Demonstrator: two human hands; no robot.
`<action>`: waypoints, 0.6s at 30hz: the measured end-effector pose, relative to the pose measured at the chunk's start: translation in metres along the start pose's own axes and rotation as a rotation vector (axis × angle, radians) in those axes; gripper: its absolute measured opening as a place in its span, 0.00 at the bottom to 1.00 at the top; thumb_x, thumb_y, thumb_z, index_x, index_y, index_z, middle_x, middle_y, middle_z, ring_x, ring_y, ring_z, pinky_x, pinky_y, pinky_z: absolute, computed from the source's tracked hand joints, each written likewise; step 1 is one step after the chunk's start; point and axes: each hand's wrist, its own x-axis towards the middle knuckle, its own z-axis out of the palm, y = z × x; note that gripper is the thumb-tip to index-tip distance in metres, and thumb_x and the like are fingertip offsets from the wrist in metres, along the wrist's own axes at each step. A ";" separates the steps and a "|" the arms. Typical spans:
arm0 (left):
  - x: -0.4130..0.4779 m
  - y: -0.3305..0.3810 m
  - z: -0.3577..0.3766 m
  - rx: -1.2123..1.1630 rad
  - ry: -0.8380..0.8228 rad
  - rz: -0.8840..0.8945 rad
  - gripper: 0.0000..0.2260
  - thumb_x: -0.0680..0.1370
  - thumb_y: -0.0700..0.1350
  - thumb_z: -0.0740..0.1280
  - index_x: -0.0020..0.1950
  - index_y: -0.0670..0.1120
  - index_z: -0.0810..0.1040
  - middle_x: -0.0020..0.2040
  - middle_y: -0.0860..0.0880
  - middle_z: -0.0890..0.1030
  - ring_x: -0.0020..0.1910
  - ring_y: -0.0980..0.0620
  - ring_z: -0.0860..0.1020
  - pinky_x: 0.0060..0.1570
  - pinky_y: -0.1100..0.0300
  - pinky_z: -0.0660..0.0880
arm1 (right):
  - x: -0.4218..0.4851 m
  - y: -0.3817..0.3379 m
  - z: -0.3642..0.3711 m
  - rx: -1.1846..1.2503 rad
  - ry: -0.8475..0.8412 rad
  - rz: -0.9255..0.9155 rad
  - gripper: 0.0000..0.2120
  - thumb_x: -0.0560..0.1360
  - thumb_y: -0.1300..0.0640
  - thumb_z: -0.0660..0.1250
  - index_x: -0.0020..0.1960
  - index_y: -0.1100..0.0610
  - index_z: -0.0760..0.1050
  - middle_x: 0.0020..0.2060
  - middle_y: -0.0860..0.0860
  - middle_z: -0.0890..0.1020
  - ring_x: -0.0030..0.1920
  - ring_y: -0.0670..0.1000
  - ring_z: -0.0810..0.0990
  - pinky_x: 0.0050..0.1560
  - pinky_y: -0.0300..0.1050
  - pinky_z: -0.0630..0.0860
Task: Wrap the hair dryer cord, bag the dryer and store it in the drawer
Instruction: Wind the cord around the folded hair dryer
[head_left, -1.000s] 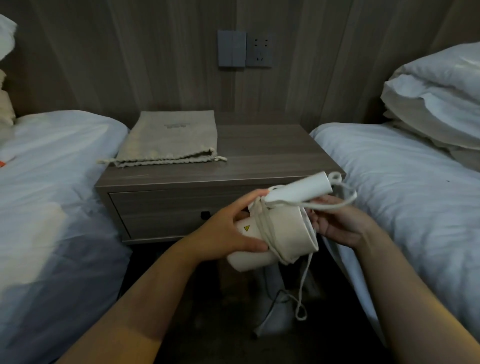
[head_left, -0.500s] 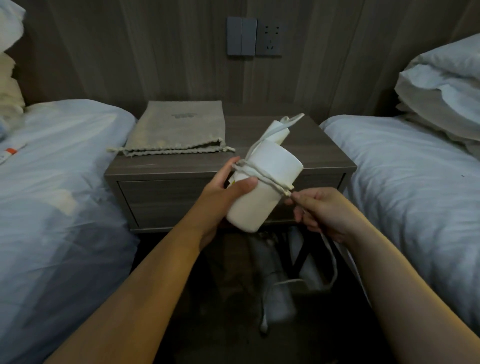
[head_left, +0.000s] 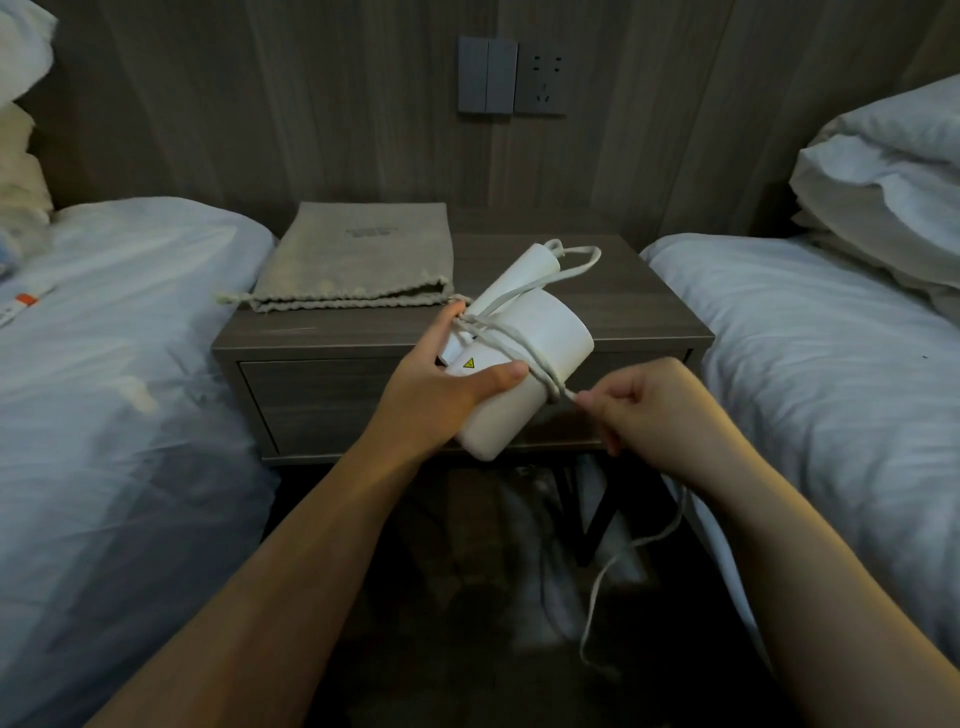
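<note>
From my remote seat I see both bare forearms reaching forward between two beds, meeting in front of a wooden nightstand (head_left: 623, 312). My left hand (head_left: 441, 384) comes in from lower left, wrist straight, palm turned toward the white hair dryer (head_left: 519, 384) and clasped around its barrel: the thumb lies flat across the near side just beside a small yellow warning sticker (head_left: 469, 363), while the fingers curl out of sight behind the far side. The dryer is held in the air, tilted, its handle pointing up and away over the nightstand's front edge, its wide end aimed down toward me.

My right hand (head_left: 644, 410) sits just to the right of the barrel, loosely fisted, thumb and forefinger pinched on the white cord (head_left: 514, 343). Several turns of cord already cross the barrel diagonally, a loop stands out past the handle tip, and the slack drops from under the right hand toward the dark floor.

A beige drawstring bag (head_left: 358, 260) lies flat on the nightstand's left half, mouth toward me. Below it the drawer (head_left: 322, 400) is closed. A switch plate and socket (head_left: 511, 75) sit on the panelled wall behind.
</note>
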 end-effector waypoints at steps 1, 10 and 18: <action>0.000 0.000 0.000 0.009 -0.001 -0.004 0.35 0.68 0.49 0.74 0.72 0.61 0.62 0.56 0.58 0.73 0.48 0.61 0.74 0.39 0.67 0.71 | -0.002 -0.002 0.002 -0.041 -0.019 -0.015 0.20 0.75 0.54 0.66 0.25 0.57 0.75 0.16 0.47 0.73 0.19 0.42 0.69 0.25 0.30 0.65; -0.011 -0.001 0.006 0.325 0.102 0.155 0.43 0.63 0.54 0.77 0.72 0.63 0.58 0.61 0.58 0.71 0.56 0.57 0.72 0.55 0.60 0.72 | -0.007 -0.010 0.004 -0.243 -0.111 -0.002 0.11 0.74 0.51 0.66 0.38 0.55 0.80 0.31 0.50 0.81 0.35 0.47 0.78 0.38 0.42 0.73; -0.012 -0.005 0.000 0.752 0.206 0.330 0.46 0.63 0.59 0.75 0.75 0.60 0.53 0.61 0.47 0.75 0.58 0.48 0.74 0.54 0.53 0.71 | -0.012 -0.020 -0.003 -0.228 -0.127 -0.016 0.20 0.74 0.49 0.66 0.30 0.62 0.73 0.24 0.52 0.71 0.25 0.45 0.68 0.25 0.33 0.64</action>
